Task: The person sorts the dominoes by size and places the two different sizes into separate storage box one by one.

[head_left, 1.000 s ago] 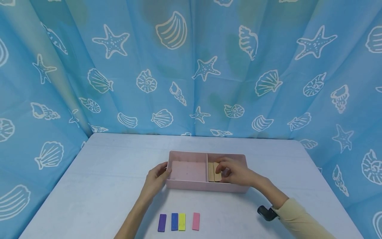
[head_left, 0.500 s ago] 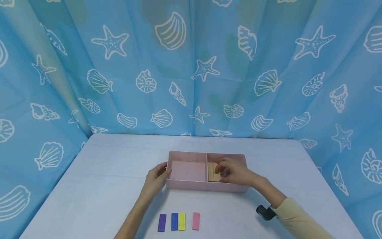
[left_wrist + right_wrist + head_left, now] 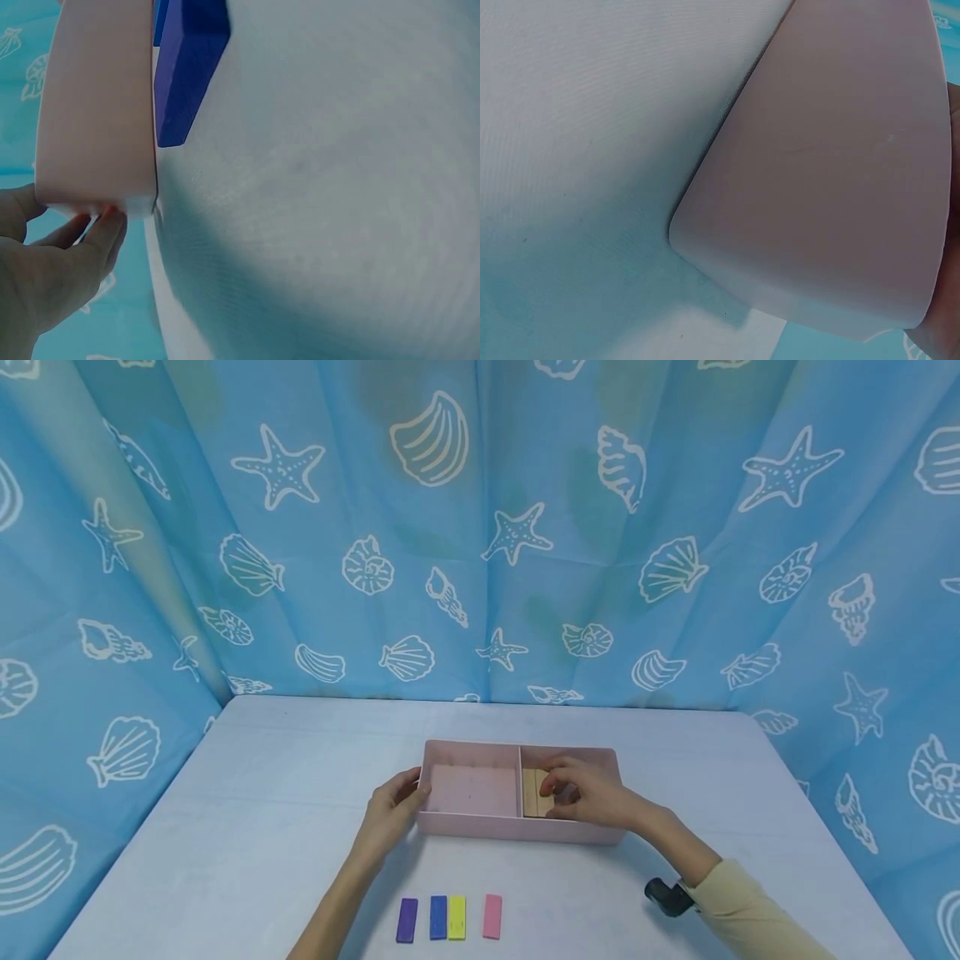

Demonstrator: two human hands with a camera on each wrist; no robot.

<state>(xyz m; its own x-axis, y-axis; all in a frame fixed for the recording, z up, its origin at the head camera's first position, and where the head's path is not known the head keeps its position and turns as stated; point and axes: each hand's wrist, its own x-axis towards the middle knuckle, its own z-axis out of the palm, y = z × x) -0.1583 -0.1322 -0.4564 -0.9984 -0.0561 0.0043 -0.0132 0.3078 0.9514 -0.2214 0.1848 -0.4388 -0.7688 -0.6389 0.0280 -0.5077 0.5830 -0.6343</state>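
Observation:
A pink two-compartment box (image 3: 517, 828) stands on the white table. My left hand (image 3: 393, 810) grips its left end; in the left wrist view, the fingertips (image 3: 112, 217) press that end wall. My right hand (image 3: 596, 795) reaches into the smaller right compartment. Two plain wooden blocks lie there side by side: one (image 3: 530, 795) along the divider, the other (image 3: 546, 806) pinched at its far and near ends by my right fingers and thumb. In the right wrist view the box wall (image 3: 817, 172) covers most of that hand.
In front of the box lie a purple block (image 3: 407, 920), a blue block (image 3: 438, 917), a yellow block (image 3: 457, 917) and a pink block (image 3: 492, 916). The left compartment's pink floor (image 3: 471, 789) shows. A blue shell-print curtain (image 3: 480, 593) surrounds the table's back and sides.
My right hand has shifted slightly left, and the wooden block in it has closed the narrow gap to the one by the divider. My left hand and the box have stayed put.

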